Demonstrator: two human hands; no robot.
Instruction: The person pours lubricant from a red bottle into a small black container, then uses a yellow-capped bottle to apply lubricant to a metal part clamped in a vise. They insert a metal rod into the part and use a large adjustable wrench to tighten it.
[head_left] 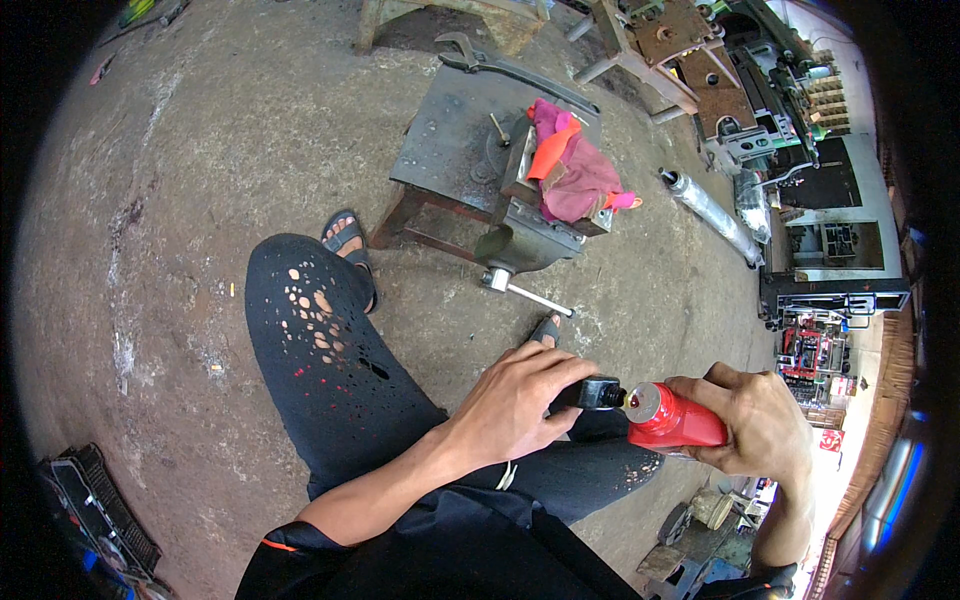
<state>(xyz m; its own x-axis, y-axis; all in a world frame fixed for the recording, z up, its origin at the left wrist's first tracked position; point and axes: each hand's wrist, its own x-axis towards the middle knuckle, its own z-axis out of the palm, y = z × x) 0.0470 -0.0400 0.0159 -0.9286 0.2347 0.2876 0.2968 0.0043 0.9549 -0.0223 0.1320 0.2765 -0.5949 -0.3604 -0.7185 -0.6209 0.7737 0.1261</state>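
**A:** Going left to right: bottom left corner has a black crate (95, 505) on the dirty concrete floor (200, 180). Then the person's knee in black trousers (320, 340) full of small holes, a sandalled foot (348, 240) just past it. Middle top is a small steel table (450, 130) with a bench vise (525, 235) bolted at its edge, a pink and orange rag (570, 165) dumped on the vise, and a big wrench (500, 65) lying along the far side.

**B:** And the hands?

**A:** Left hand (520, 400) is low centre, fingers curled down over a black cap (598, 393), pinching it. Right hand (760, 420) is wrapped firmly round a red bottle (670, 418), held roughly sideways in the air above the lap, neck pointing at the left hand. Cap and neck are touching or just about; can't tell if it's threaded on or already loose.

**B:** Tips for working a cap like that?

**A:** My take: keep the bottle hand steady and let the cap hand do the turning. I'd tip the neck up a bit, since sideways over your trousers looks like a spill risk. Grip the cap by its sides, not the top.

**B:** Far right?

**A:** A shiny metal cylinder (710, 210) on the floor, and machines (790, 130) behind it.
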